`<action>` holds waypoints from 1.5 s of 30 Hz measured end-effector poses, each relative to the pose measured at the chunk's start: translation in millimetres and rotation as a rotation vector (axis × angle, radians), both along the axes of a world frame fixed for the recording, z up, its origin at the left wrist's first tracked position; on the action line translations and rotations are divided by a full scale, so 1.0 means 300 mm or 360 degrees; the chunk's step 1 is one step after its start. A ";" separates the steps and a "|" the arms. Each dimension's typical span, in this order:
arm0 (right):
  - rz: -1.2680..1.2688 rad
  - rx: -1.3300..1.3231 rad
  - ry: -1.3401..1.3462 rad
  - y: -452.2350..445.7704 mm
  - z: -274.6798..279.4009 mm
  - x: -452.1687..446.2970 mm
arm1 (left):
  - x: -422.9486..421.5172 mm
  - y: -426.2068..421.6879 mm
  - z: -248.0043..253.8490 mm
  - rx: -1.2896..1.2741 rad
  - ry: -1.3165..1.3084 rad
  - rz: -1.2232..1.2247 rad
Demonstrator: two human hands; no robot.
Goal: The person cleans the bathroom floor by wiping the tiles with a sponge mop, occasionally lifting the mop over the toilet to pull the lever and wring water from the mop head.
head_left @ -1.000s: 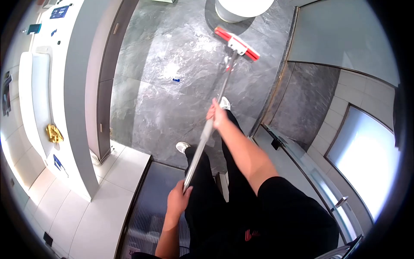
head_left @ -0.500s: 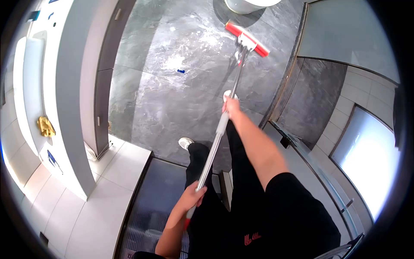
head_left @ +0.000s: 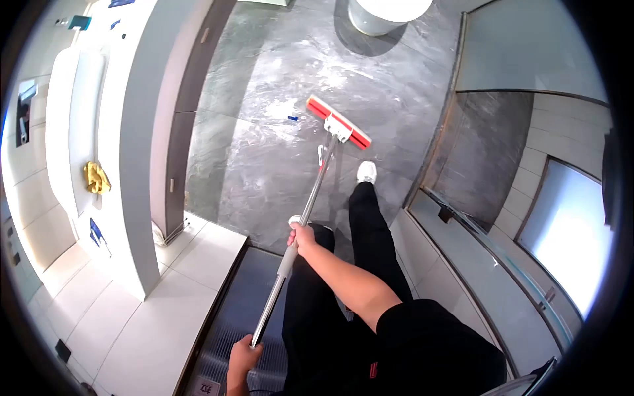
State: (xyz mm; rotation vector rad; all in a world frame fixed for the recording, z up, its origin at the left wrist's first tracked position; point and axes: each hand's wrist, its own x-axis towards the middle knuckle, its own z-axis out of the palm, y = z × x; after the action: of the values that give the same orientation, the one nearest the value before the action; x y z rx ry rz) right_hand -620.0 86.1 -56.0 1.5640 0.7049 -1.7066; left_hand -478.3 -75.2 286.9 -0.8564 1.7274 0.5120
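Note:
A sponge mop [head_left: 339, 127] with a red and white head rests on the grey floor, tilted across the view. Its long metal pole slants down toward me. My right hand [head_left: 302, 238] is wrapped round the middle of the pole, just above its grey grip section. Lower down, near the pole's end, my left hand [head_left: 245, 355] is closed on it. The pole's very end is hidden by that hand. Left of the mop head lies a small blue piece [head_left: 292, 118], too small to name.
A white toilet-like fixture [head_left: 375, 25] stands at the far end of the floor [head_left: 264, 178]. Tall cabinets [head_left: 181, 132] line the left, beside a basin counter with a yellow cloth [head_left: 96, 178]. Glass panels [head_left: 489, 264] run along the right. My white shoe [head_left: 366, 172] is near the mop head.
The mop head has come back toward me and to the left. Both hands have moved down and left with the pole. My view and feet have shifted too.

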 end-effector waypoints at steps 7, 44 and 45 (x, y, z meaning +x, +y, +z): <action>-0.0095 0.0220 0.0368 0.617 -0.125 -0.459 | -0.431 0.472 -0.198 0.0370 0.0254 -0.0008; 0.0286 0.0563 0.0374 0.234 -0.096 0.119 | -0.021 0.110 -0.267 0.0391 -0.0205 -0.0078; 0.0295 0.0538 0.0387 0.160 -0.083 0.185 | 0.031 0.026 -0.224 0.0381 -0.0112 -0.0225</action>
State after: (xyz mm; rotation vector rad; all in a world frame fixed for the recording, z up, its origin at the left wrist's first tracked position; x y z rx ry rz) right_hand -564.4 134.0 -80.9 1.4648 1.2774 -1.7178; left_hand -468.9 -67.3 219.8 -0.5715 1.6106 0.5727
